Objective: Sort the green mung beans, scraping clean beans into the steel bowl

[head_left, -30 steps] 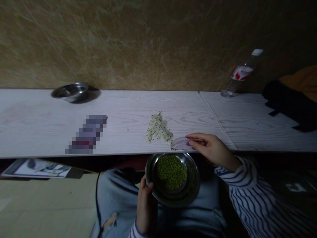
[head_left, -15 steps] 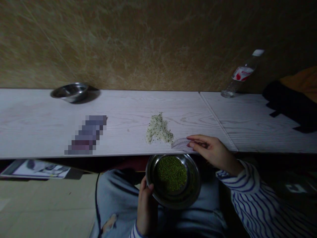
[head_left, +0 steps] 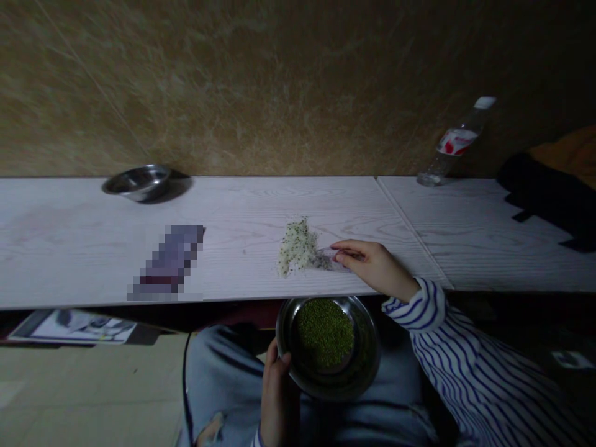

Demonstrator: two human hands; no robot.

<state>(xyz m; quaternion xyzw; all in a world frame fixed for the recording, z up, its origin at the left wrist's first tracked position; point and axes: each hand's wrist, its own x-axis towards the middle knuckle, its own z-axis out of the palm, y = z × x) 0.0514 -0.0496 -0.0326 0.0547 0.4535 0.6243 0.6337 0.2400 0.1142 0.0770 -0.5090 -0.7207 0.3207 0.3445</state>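
My left hand (head_left: 279,388) grips the left rim of a steel bowl (head_left: 365,369), held over my lap just below the table edge. Small green beans (head_left: 325,332), like mung beans, cover its bottom. Above the tabletop, my right hand (head_left: 375,264) pinches a thin, clear plastic piece (head_left: 323,259), slightly curved; its exact kind I cannot tell. Its far end meets the right side of a spread pile of white grains mixed with green beans (head_left: 297,245). Some of the pile shows through or around the plastic.
On the white wood-grain table (head_left: 233,198), a second steel bowl (head_left: 139,184) stands at the back left. A pixelated flat object (head_left: 170,261) lies left of the pile. A clear bottle (head_left: 456,141) with a white cap stands back right, near dark cloth (head_left: 549,198).
My right hand has moved left and slightly up, bringing the clear plastic piece into the pile's right side. My left hand still holds the bowl. The view has tilted slightly.
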